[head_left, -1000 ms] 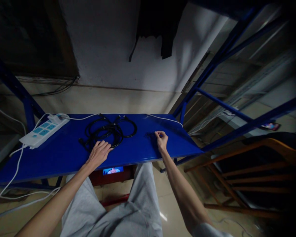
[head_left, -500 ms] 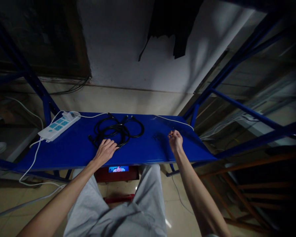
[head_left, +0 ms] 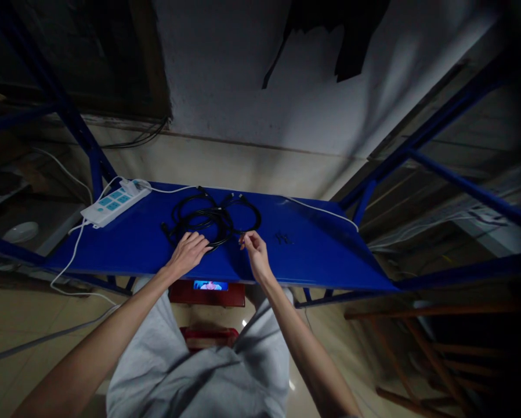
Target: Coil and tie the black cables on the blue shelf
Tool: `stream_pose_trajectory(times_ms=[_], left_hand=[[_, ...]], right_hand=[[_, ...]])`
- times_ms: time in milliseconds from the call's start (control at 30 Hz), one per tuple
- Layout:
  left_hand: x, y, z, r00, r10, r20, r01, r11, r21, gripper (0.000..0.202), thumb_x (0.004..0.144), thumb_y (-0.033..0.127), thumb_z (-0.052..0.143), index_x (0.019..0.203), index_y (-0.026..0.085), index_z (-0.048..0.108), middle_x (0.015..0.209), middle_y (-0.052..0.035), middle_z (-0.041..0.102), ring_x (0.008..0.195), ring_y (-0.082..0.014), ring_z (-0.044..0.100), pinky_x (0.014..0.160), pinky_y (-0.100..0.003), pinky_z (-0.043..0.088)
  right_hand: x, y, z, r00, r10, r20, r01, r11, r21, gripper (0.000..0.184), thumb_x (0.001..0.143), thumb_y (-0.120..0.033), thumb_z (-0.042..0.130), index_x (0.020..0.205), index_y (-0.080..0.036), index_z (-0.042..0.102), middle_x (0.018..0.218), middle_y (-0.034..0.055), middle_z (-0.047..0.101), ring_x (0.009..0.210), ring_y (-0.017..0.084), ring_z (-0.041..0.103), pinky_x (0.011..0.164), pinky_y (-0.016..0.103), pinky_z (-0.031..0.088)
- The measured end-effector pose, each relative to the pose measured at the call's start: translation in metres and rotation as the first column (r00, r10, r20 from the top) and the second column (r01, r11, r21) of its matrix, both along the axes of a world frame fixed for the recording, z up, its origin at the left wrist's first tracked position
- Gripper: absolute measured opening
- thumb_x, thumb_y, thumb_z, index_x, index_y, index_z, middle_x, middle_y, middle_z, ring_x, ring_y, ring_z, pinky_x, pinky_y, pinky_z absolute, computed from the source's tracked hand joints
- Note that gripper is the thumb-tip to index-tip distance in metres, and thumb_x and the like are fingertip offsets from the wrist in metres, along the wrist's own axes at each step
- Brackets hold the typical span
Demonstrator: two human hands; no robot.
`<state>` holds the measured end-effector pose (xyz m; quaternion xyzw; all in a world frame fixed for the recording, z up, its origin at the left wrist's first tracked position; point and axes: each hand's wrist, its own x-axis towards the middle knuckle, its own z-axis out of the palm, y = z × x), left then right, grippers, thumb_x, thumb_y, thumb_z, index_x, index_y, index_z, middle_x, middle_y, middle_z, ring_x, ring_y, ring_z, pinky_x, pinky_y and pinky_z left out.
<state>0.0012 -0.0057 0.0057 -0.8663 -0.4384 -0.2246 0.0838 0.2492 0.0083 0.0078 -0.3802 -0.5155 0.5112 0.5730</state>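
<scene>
Coiled black cables (head_left: 203, 220) lie in overlapping loops on the blue tabletop (head_left: 313, 255). My left hand (head_left: 190, 252) is at the near side of the coils, its fingers curled over a black cable. Just right of the loops, my right hand (head_left: 256, 252) is closed in a pinch above the tabletop. Whatever sits between its fingertips is too small and dark to make out. A little pile of thin dark pieces (head_left: 283, 238) lies to the right of that hand.
A white power strip (head_left: 115, 203) with blue sockets sits at the left end, its white cord hanging over the edge. Blue frame posts (head_left: 362, 200) rise at both ends. Beneath the table edge, a lit screen (head_left: 210, 285) rests on a red stool (head_left: 177, 293).
My right hand has moved left from beyond the small dark pieces to beside the cable coils. My left hand stays on the cables. The view has shifted slightly.
</scene>
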Motion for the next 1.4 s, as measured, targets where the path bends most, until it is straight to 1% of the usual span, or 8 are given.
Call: stream_pose_trajectory(times_ms=[267, 500, 733, 933, 1067, 1200, 1300, 1400], left_hand=[[0.0, 0.0, -0.001, 0.999, 0.007, 0.039, -0.009, 0.999, 0.049, 0.025, 0.104, 0.029, 0.044, 0.089, 0.019, 0.061, 0.085, -0.0059, 0.062, 0.085, -0.0222, 0.052, 0.079, -0.038, 0.038], [-0.002, 0.002, -0.001, 0.999, -0.011, 0.037, 0.009, 0.998, 0.06, 0.024, 0.104, 0.03, 0.045, 0.089, 0.019, 0.061, 0.085, -0.0059, 0.062, 0.086, -0.0224, 0.053, 0.081, -0.038, 0.038], [-0.002, 0.001, 0.001, 0.992, -0.127, 0.008, 0.126, 0.991, 0.05, 0.024, 0.104, 0.029, 0.047, 0.087, 0.019, 0.06, 0.082, -0.0052, 0.059, 0.086, -0.0221, 0.052, 0.081, -0.038, 0.037], [-0.004, 0.001, 0.003, 0.987, -0.16, -0.017, 0.161, 0.984, 0.076, 0.024, 0.104, 0.03, 0.047, 0.086, 0.019, 0.059, 0.081, -0.0051, 0.058, 0.085, -0.0221, 0.052, 0.08, -0.038, 0.037], [-0.005, 0.0, 0.002, 0.992, -0.126, -0.019, 0.127, 0.985, 0.116, 0.025, 0.104, 0.03, 0.047, 0.087, 0.019, 0.061, 0.081, -0.0052, 0.058, 0.084, -0.0221, 0.052, 0.08, -0.038, 0.037], [-0.004, -0.003, 0.0, 0.999, -0.055, 0.004, 0.054, 0.99, 0.133, 0.024, 0.104, 0.031, 0.047, 0.09, 0.018, 0.062, 0.083, -0.0058, 0.06, 0.085, -0.0223, 0.052, 0.081, -0.038, 0.038], [-0.004, -0.004, 0.0, 1.0, -0.003, 0.014, 0.001, 0.989, 0.147, 0.024, 0.104, 0.031, 0.046, 0.093, 0.018, 0.063, 0.086, -0.0065, 0.061, 0.086, -0.0226, 0.053, 0.082, -0.038, 0.038], [-0.005, -0.004, 0.0, 0.999, 0.034, 0.024, -0.038, 0.987, 0.157, 0.024, 0.104, 0.03, 0.046, 0.093, 0.019, 0.064, 0.087, -0.0069, 0.062, 0.085, -0.0227, 0.052, 0.081, -0.038, 0.039]], right_hand=[[-0.024, 0.012, -0.017, 0.998, 0.065, -0.014, -0.065, 0.998, -0.026, 0.035, 0.093, -0.055, 0.062, 0.087, -0.021, 0.055, 0.075, -0.001, 0.056, 0.064, 0.013, 0.05, 0.061, 0.025, 0.041], [-0.028, 0.012, -0.029, 0.995, -0.065, 0.082, 0.069, 0.996, -0.055, 0.035, 0.092, -0.055, 0.062, 0.086, -0.022, 0.053, 0.063, -0.0059, 0.042, 0.052, 0.01, 0.036, 0.05, 0.023, 0.029], [-0.032, 0.008, -0.021, 0.952, -0.194, 0.236, 0.192, 0.981, 0.031, 0.035, 0.09, -0.052, 0.065, 0.08, -0.019, 0.06, 0.064, -0.002, 0.053, 0.06, 0.013, 0.046, 0.061, 0.026, 0.037], [-0.046, 0.011, -0.013, 0.85, -0.315, 0.422, 0.268, 0.948, 0.169, 0.03, 0.086, -0.045, 0.069, 0.076, -0.018, 0.07, 0.083, 0.0037, 0.06, 0.078, 0.017, 0.054, 0.072, 0.029, 0.042], [-0.047, 0.03, -0.005, 0.74, -0.21, 0.639, 0.184, 0.977, 0.108, 0.022, 0.079, -0.036, 0.075, 0.068, -0.017, 0.072, 0.077, 0.0032, 0.059, 0.071, 0.016, 0.053, 0.067, 0.029, 0.04], [-0.039, 0.052, 0.007, 0.607, -0.018, 0.795, -0.084, 0.993, 0.086, 0.028, 0.083, -0.038, 0.076, 0.064, -0.018, 0.073, 0.074, 0.0028, 0.059, 0.069, 0.015, 0.053, 0.066, 0.029, 0.037], [-0.034, 0.058, 0.019, 0.54, 0.039, 0.841, -0.307, 0.939, 0.153, 0.041, 0.093, -0.04, 0.068, 0.06, -0.017, 0.068, 0.073, 0.0032, 0.058, 0.071, 0.015, 0.052, 0.072, 0.03, 0.039], [-0.029, 0.051, 0.032, 0.461, -0.056, 0.886, -0.424, 0.863, 0.275, 0.04, 0.099, -0.041, 0.061, 0.068, -0.016, 0.069, 0.085, 0.0061, 0.062, 0.085, 0.018, 0.053, 0.083, 0.034, 0.039]])
